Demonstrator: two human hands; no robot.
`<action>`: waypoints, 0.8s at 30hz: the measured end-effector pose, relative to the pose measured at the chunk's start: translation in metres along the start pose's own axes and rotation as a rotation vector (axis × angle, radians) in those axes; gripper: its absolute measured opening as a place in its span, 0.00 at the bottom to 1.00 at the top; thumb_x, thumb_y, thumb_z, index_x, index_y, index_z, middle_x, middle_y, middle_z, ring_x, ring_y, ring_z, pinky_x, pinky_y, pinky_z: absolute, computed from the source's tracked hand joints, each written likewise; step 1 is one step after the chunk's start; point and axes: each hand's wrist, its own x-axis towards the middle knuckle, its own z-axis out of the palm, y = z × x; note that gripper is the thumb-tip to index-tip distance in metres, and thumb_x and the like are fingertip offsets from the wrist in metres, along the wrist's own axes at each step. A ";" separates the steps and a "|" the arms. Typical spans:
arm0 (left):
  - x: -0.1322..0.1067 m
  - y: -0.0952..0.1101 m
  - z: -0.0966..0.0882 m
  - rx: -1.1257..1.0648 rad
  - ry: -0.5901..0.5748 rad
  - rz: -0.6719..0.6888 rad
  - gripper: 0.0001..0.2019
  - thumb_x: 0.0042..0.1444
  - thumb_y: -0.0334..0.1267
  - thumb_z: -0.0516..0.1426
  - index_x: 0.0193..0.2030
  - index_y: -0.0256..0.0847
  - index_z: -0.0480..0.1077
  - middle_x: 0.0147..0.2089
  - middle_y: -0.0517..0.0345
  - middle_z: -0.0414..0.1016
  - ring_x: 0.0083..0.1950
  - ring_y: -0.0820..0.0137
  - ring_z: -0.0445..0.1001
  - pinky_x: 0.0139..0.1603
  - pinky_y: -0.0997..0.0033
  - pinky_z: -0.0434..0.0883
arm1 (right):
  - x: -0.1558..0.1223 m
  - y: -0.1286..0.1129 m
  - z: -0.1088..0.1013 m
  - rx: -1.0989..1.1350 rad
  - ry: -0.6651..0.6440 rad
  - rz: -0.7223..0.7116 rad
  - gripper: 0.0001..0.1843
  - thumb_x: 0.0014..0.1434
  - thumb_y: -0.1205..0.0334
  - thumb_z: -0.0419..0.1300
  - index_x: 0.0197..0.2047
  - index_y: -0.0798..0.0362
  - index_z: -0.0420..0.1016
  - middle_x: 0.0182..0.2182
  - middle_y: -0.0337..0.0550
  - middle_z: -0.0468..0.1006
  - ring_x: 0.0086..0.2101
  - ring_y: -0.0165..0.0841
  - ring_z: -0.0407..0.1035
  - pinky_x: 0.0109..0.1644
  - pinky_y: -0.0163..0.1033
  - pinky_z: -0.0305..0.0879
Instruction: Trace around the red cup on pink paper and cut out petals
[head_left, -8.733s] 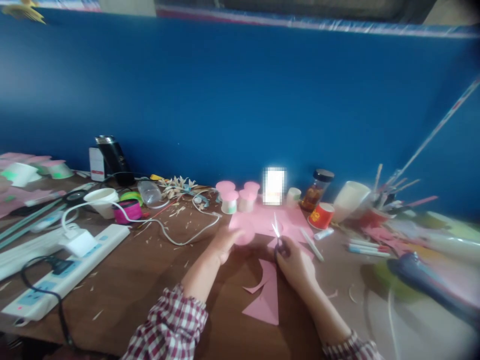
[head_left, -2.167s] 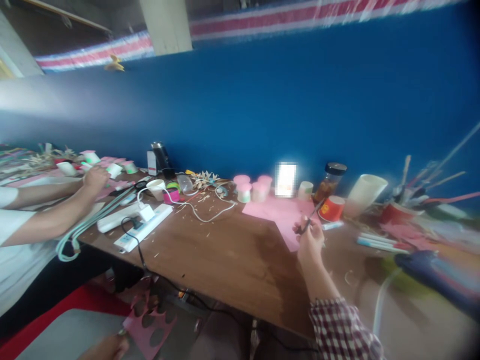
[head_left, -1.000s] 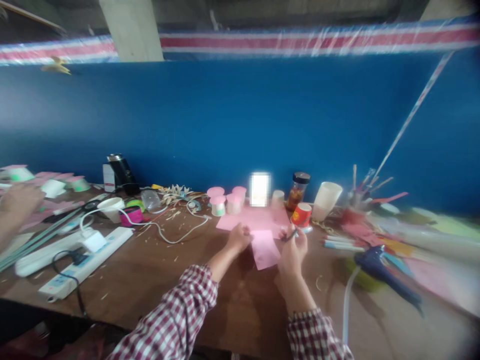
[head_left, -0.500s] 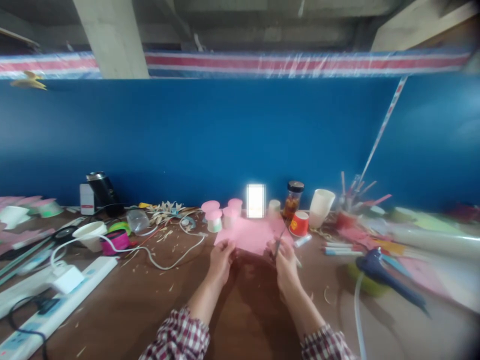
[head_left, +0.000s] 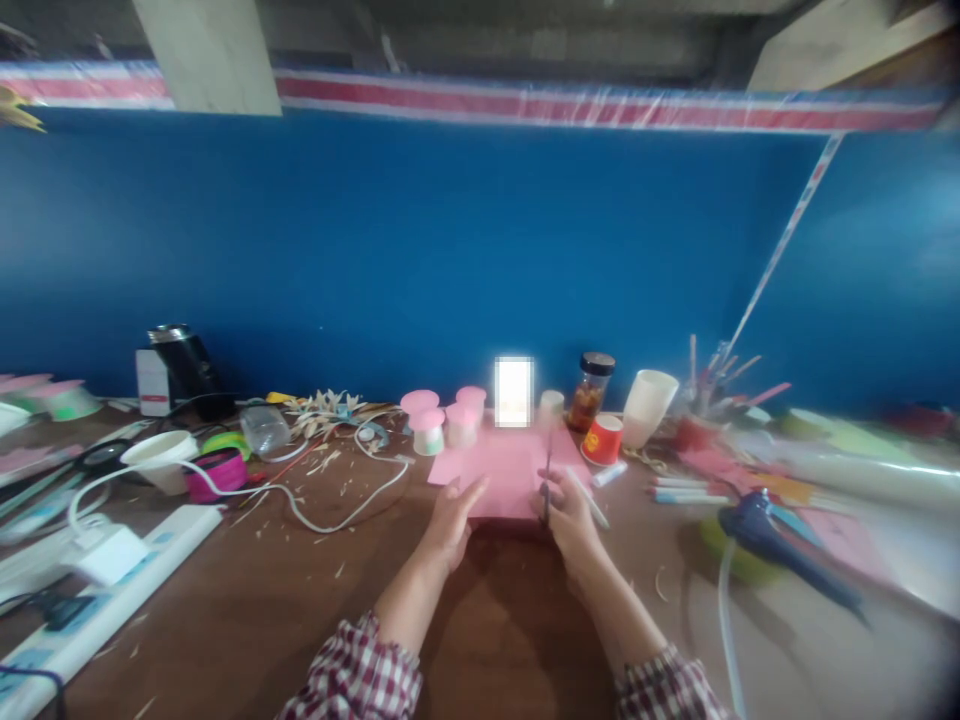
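Observation:
My left hand [head_left: 452,522] grips the near left corner of a pink sheet of paper [head_left: 508,480], its thumb lying on top. In my right hand [head_left: 574,522] is a pair of dark scissors [head_left: 548,462], pointing away from me at the sheet's right side. Whether the blades are apart is too blurred to tell. Another pink sheet [head_left: 568,455] lies under and behind the held one. A white pen [head_left: 592,500] shows beside my right hand; I cannot tell whether it is held. Several small cups with pink paper discs [head_left: 429,430] stand just behind, to the left.
A red paper cup [head_left: 602,440], a dark-lidded jar [head_left: 592,392] and a white cup [head_left: 649,408] stand at the back right. On the right lies a blue glue gun [head_left: 787,555]. A white power strip [head_left: 120,610] and a white cable [head_left: 300,510] occupy the left.
My left thumb now lies over the pink sheet, and the sheet appears flatter and wider between my hands. The scissors have turned to point more straight ahead. The camera view has shifted slightly.

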 end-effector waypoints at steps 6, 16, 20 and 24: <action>-0.002 0.012 0.001 0.015 -0.128 -0.014 0.19 0.39 0.41 0.67 0.38 0.36 0.71 0.32 0.54 0.75 0.33 0.67 0.74 0.34 0.69 0.71 | -0.003 -0.001 0.004 0.029 0.032 -0.003 0.23 0.39 0.61 0.69 0.40 0.53 0.68 0.19 0.30 0.68 0.19 0.24 0.59 0.21 0.29 0.52; -0.024 -0.001 0.019 -0.005 -0.298 -0.037 0.14 0.42 0.40 0.66 0.30 0.31 0.72 0.28 0.53 0.75 0.30 0.71 0.74 0.34 0.72 0.72 | -0.009 0.002 0.009 0.245 0.122 0.140 0.28 0.42 0.56 0.70 0.46 0.51 0.67 0.22 0.30 0.68 0.18 0.24 0.61 0.20 0.29 0.55; -0.029 -0.012 0.026 0.007 -0.190 0.017 0.22 0.39 0.40 0.67 0.41 0.31 0.73 0.35 0.46 0.78 0.34 0.63 0.77 0.36 0.65 0.73 | -0.013 0.003 0.015 0.243 0.055 0.113 0.29 0.42 0.55 0.70 0.47 0.52 0.66 0.24 0.33 0.71 0.20 0.26 0.64 0.23 0.31 0.59; -0.026 -0.018 0.026 -0.075 -0.073 0.031 0.21 0.40 0.39 0.66 0.41 0.31 0.72 0.37 0.44 0.78 0.36 0.61 0.77 0.36 0.63 0.73 | -0.016 0.002 0.021 0.187 0.027 0.081 0.27 0.40 0.56 0.71 0.43 0.53 0.68 0.25 0.35 0.72 0.25 0.28 0.67 0.26 0.32 0.62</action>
